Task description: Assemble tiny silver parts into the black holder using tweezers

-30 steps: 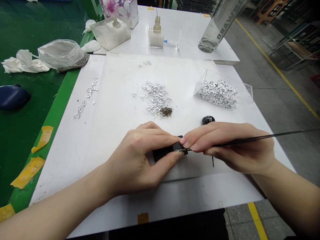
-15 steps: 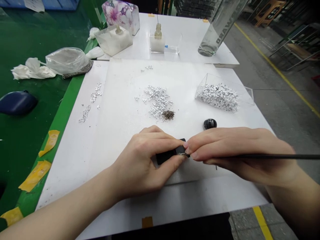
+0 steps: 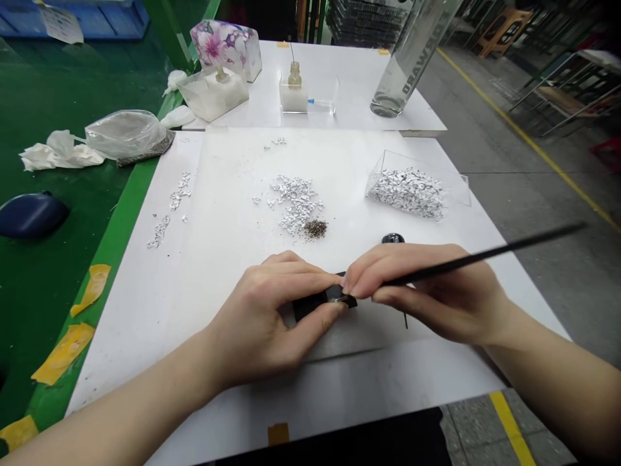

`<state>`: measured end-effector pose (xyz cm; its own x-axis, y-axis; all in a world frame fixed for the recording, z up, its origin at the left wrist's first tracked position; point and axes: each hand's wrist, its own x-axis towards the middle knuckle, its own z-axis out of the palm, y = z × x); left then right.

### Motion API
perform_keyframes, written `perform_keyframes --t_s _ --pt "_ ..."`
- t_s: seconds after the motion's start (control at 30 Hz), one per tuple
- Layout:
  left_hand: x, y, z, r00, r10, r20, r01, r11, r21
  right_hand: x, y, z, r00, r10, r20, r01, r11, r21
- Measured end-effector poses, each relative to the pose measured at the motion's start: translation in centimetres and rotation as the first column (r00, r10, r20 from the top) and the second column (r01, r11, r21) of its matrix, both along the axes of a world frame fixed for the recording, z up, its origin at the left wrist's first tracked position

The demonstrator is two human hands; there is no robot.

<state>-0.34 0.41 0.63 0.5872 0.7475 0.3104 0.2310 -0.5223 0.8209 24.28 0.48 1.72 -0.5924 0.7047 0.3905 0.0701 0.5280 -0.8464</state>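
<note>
My left hand (image 3: 272, 310) is closed near the front of the white work board, thumb and index finger pinching at a small black block (image 3: 310, 304). A small shiny metallic bit (image 3: 339, 298) shows by the left fingertips; its kind is too small to tell. My right hand (image 3: 427, 291) grips a long slim black tool (image 3: 504, 254), whose rear end points up to the right. The right fingertips meet the block's right end, beside the left thumb, and hide the tool's working tip. Below the right hand a thin dark pin (image 3: 406, 320) sticks out.
Small white parts (image 3: 295, 200) lie beyond the hands, beside a pile of tiny brown pieces (image 3: 315, 228). A clear box (image 3: 407, 193) of white parts rests at right. Behind my right hand is a round black object (image 3: 392, 239). A small bottle (image 3: 294, 76) and a glass cylinder (image 3: 388, 103) stand farther back.
The black tool has swung from nearly level to slanting upward at its rear end as my right hand turned. The whole view has shifted slightly; my left hand keeps its pinch.
</note>
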Motion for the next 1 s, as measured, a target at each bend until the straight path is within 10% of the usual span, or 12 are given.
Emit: perform_keyframes --t_s 0.23,0.47,1.0 --pt "0.0 -0.1 -0.6 1.0 0.028 0.007 -0.028 0.999 0.031 -1.1 0.8 -2.3 0.891 -0.454 -0.018 0.454 0.891 0.017" --pt "0.0 0.0 -0.3 1.0 0.012 0.006 -0.012 1.0 0.016 -1.8 1.1 -3.3 0.882 -0.439 0.172 0.373 0.873 0.315" --pt "0.0 0.0 -0.6 1.0 -0.007 0.016 0.007 1.0 0.01 -1.8 1.0 -3.2 0.871 -0.444 0.208 0.366 0.872 0.326"
